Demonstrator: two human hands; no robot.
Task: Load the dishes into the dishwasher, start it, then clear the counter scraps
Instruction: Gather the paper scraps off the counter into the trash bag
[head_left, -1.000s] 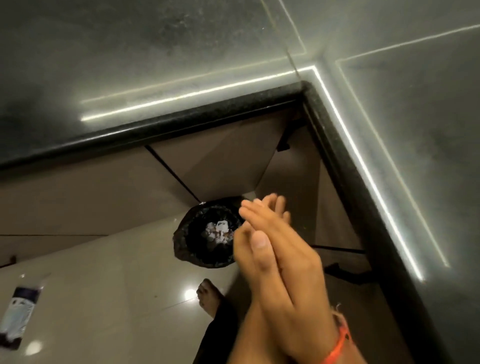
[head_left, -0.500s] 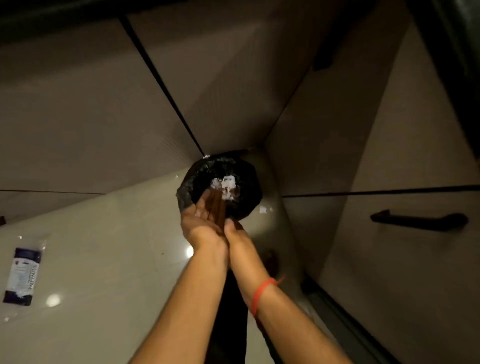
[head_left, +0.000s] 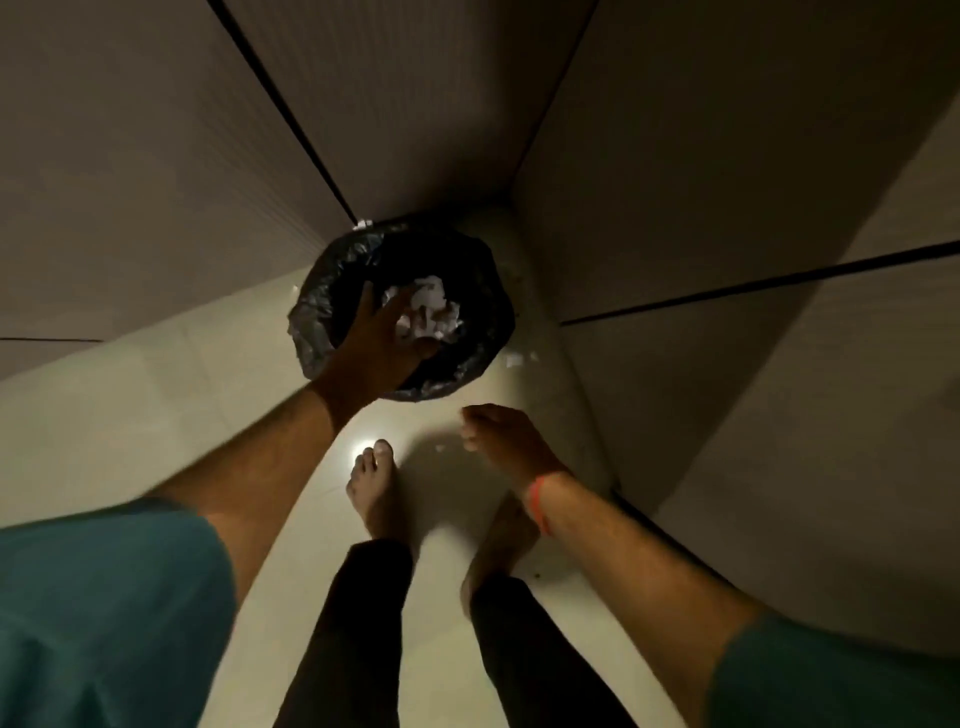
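Note:
A round bin lined with a black bag (head_left: 480, 291) stands on the floor in the corner where two cabinet runs meet. White crumpled scraps (head_left: 434, 309) lie inside it. My left hand (head_left: 382, 338) reaches over the bin's near rim, fingers spread and relaxed above the scraps, holding nothing that I can see. My right hand (head_left: 501, 439), with an orange band at the wrist, hangs lower right of the bin above the floor, fingers loosely curled and empty.
A few small white bits (head_left: 517, 358) lie on the pale glossy floor right of the bin, and one (head_left: 362, 224) behind it. Brown cabinet fronts (head_left: 156, 156) close in at left, back and right. My bare feet (head_left: 374, 488) stand just short of the bin.
The view dropped from the counter corner to the floor. My hands, pressed together over the bin, have parted: the left stays over the bin, the right has drawn back and down.

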